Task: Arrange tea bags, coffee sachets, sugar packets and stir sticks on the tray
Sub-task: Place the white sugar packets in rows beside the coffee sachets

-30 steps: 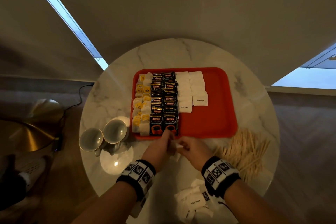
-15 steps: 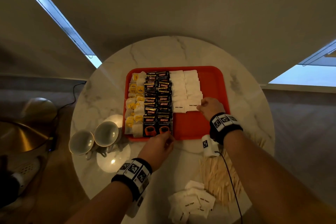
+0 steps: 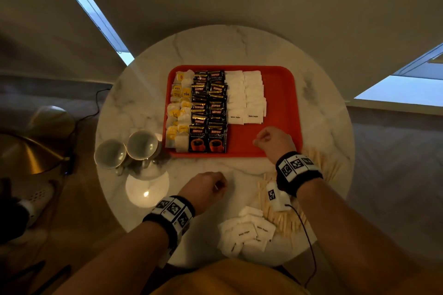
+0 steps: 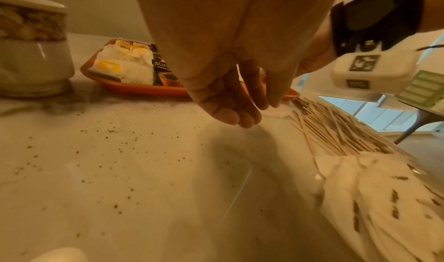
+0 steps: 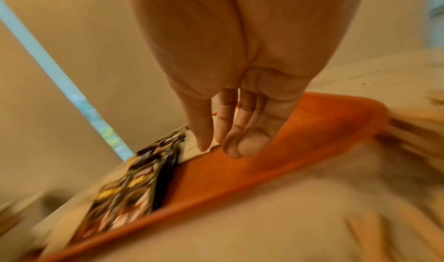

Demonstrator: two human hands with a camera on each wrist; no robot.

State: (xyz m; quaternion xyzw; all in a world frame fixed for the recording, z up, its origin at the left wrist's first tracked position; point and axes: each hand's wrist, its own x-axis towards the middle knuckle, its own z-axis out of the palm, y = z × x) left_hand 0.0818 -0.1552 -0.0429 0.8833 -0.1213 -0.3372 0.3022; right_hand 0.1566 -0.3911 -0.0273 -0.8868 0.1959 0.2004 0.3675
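The red tray holds tea bags in its left column, black coffee sachets in two columns, and white sugar packets in two columns. The tray's right third is bare. My right hand hovers over the tray's near right part with loosely curled fingers and nothing in it. My left hand hangs over the table in front of the tray, also loosely curled and empty. Loose sugar packets lie near the table's front edge, beside a heap of wooden stir sticks.
Two cups stand left of the tray on the round marble table, next to a bright light spot. More stir sticks spread under my right wrist. A lamp and a cable sit on the floor at the left.
My right hand has let go of a sugar packet on the right sugar column and pulled back toward the tray's near edge. My left hand has drawn back from the tray's edge toward me.
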